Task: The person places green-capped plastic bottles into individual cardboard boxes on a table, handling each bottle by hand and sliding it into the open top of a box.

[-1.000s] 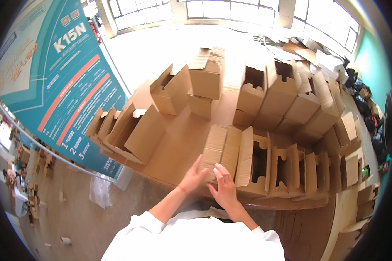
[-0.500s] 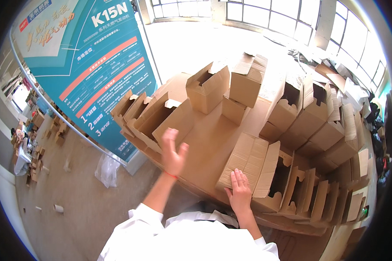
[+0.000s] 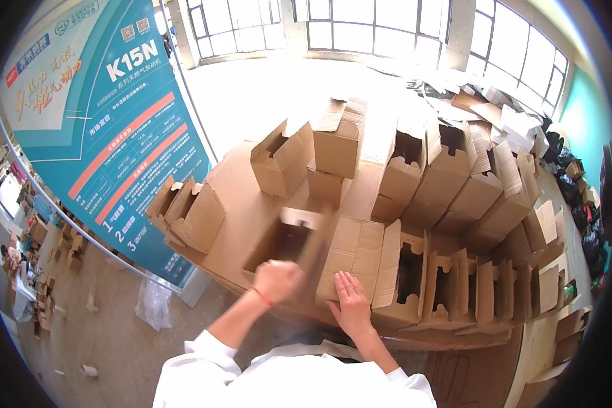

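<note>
My left hand (image 3: 279, 280) is closed on the near edge of an open cardboard box (image 3: 264, 248), both smeared by motion. This box is upright, its dark inside showing, and a pale flap stands at its far end. To the right, my right hand (image 3: 352, 300) lies with fingers stretched out flat on the folded-out flap of a second cardboard box (image 3: 355, 248). The second box is open and heads a row of similar boxes. Its flap leans outward to the left, toward the moving box.
Several open boxes (image 3: 449, 160) stand in rows on the right of the cardboard-covered table (image 3: 231, 197). Two more boxes (image 3: 282, 160) (image 3: 338, 139) stand at the far side, and a few (image 3: 196, 214) at the left edge. A teal banner (image 3: 109, 149) rises beyond the table's left edge.
My left hand has taken hold of a box from the left group and pulled it right, toward the middle. My right hand stays flat on the flap. The view has shifted.
</note>
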Tool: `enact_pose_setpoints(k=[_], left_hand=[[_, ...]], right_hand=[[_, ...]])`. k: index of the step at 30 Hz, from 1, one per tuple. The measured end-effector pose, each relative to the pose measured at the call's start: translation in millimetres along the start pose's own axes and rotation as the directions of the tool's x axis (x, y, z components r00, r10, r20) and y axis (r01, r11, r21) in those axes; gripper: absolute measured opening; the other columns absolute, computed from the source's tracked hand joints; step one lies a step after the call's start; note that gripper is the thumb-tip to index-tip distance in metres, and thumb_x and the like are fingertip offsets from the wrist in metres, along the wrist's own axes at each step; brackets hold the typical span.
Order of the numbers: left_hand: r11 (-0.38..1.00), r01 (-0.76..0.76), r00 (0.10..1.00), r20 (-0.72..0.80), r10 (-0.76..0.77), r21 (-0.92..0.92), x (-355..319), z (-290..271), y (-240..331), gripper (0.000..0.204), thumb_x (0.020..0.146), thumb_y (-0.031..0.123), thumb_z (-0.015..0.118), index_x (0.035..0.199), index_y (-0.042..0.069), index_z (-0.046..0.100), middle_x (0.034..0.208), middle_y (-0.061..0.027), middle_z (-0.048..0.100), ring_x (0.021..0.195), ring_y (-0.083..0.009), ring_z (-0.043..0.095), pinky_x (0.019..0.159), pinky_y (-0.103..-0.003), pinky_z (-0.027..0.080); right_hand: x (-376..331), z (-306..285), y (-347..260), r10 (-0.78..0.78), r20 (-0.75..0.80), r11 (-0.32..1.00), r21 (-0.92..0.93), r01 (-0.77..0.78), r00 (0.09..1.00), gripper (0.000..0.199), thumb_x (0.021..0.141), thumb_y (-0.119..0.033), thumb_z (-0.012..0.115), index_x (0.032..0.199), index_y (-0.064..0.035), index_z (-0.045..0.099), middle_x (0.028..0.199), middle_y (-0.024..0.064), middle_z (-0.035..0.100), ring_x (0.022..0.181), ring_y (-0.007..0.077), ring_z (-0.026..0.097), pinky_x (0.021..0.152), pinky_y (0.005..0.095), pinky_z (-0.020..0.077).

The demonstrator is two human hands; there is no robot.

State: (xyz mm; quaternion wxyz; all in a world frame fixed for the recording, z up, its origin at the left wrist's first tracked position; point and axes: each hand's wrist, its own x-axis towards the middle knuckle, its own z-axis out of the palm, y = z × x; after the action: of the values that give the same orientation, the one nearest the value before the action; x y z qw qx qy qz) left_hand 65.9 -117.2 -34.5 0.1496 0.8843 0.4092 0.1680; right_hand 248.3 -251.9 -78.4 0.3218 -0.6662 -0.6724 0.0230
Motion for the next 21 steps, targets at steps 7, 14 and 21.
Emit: enact_pose_setpoints(k=[7,14,21], left_hand=[[0.991,-0.092,0.996,-0.026,0.09,-0.096,1,11,30,0.033,0.088,0.032,0.058,0.07,0.004,0.063,0.071,-0.016,0.064,0.068,-0.0349,0.063,0.062,-0.044,0.05],[0.995,-0.082,0.984,0.152,0.088,-0.05,-6,-11,47,0.028,0.089,0.031,0.058,0.089,0.004,0.067,0.089,-0.017,0.068,0.085,-0.0344,0.065,0.076,-0.044,0.052],[0.947,-0.242,0.851,-0.515,0.104,-0.209,-5,-90,-27,0.018,0.092,0.012,0.055,0.104,0.005,0.067,0.11,-0.0141,0.064,0.104,-0.0308,0.061,0.091,-0.039,0.048]], right_hand=[[23,-16,-11,0.035,-0.067,0.97,0.243,-0.018,0.997,0.067,0.077,-0.001,0.058,0.141,-0.0065,0.042,0.121,0.0201,0.058,0.116,0.0326,0.055,0.1,0.0434,0.0422],[53,4,-16,-0.134,0.002,0.971,0.199,0.131,0.991,0.051,0.075,0.001,0.058,0.125,-0.0055,0.054,0.096,0.0157,0.062,0.095,0.0348,0.059,0.085,0.0442,0.0478],[39,16,-7,-0.067,-0.123,0.974,0.209,0.092,0.99,0.049,0.076,0.008,0.054,0.124,-0.0035,0.053,0.1,0.0191,0.063,0.094,0.0358,0.061,0.081,0.044,0.0505]])
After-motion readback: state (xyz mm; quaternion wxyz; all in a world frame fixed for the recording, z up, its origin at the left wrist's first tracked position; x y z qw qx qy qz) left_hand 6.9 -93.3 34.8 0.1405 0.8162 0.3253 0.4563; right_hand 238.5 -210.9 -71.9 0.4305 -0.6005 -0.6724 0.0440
